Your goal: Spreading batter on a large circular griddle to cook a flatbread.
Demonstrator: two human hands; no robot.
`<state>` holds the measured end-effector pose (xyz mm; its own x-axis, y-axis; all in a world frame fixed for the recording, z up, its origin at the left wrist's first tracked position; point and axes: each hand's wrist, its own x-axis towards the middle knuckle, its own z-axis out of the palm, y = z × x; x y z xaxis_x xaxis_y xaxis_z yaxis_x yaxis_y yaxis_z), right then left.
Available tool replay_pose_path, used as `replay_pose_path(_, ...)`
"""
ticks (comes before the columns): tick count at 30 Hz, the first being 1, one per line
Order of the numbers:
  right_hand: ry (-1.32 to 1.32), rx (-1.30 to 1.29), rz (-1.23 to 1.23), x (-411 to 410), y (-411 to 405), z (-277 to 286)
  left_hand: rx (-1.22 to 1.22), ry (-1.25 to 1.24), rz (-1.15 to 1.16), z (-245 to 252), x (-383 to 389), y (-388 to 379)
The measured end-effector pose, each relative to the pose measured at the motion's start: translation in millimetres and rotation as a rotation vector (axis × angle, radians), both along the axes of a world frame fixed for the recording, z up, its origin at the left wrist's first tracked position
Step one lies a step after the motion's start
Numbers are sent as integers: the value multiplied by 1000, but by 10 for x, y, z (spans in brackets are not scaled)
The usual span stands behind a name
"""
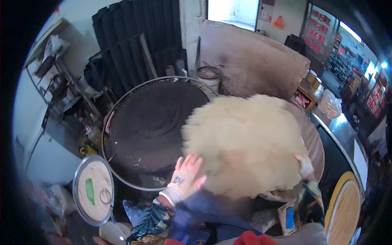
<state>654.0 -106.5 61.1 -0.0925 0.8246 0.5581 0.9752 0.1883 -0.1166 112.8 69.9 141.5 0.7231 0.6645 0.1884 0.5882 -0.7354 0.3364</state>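
A very large, thin, pale flatbread with ragged edges hangs blurred before me. It overlaps the right side of a round black griddle and covers much of the round brown surface beside it. My right hand grips the flatbread's right edge, its fingertips partly hidden. At the near left edge, my left hand is spread with thumb and fingers apart, a pale band around its wrist. I cannot tell whether it touches the flatbread.
A metal basin of pale batter or meal, with a green scraper and a ladle, stands left. Behind are a bucket and a large brown board. Round wooden boards stand at the right.
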Motion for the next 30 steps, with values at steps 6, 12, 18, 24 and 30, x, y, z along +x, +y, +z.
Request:
replay_pose_path(6, 1769, -416, 373, -505, -1154, 494, -183, -155, 61, 26, -912, -975)
replay_pose_path(12, 889, -706, 161, -1801, 568, 215, -118, -354, 390, -190, -1446, -2080)
replay_pose_path(18, 541, -768, 644, -5352, 570, 544, 187, -429, 927, 118, -2243, -3275)
replay_pose_path(24, -391, -829, 1416, -8005, -322, 594, 305, -684, 1697, -549, -2271, -4077)
replay_pose_path(30, -837, -926, 1198, -8678, -215, 45, 178, -737, 1650, -739, -2063, -3932)
